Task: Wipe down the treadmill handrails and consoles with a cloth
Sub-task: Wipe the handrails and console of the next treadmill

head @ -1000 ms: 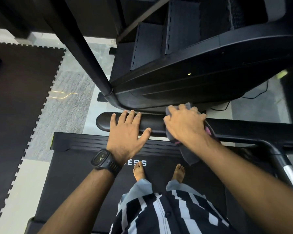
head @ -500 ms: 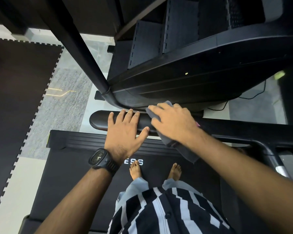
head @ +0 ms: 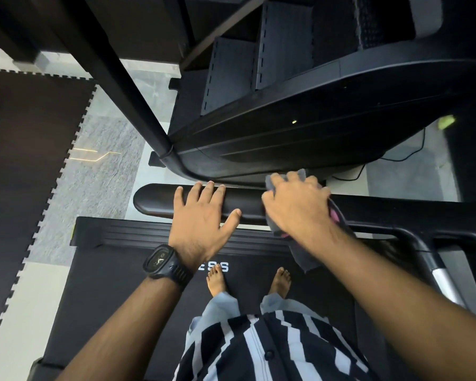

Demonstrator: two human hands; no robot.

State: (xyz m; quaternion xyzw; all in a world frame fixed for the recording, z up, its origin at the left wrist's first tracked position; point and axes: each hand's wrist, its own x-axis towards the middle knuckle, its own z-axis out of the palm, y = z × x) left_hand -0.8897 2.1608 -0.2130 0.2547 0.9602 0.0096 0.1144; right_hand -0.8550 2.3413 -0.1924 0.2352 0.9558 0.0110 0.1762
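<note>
A black padded handrail runs across the front of the treadmill, below the dark console housing. My left hand rests flat on the handrail with fingers straight and spread. Just to its right, my right hand grips a grey cloth with a pink patch against the same bar, fingers curled over the top. A loose tail of the cloth hangs below my wrist.
I stand barefoot on the black treadmill belt. A black upright post slants up at the left. Dark puzzle-edged floor mats lie to the left. A cable trails on the floor at the right, near a silver-tipped side rail.
My right hand slid the cloth left toward my left hand, then back right along the handrail. My left hand has stayed in place on the bar.
</note>
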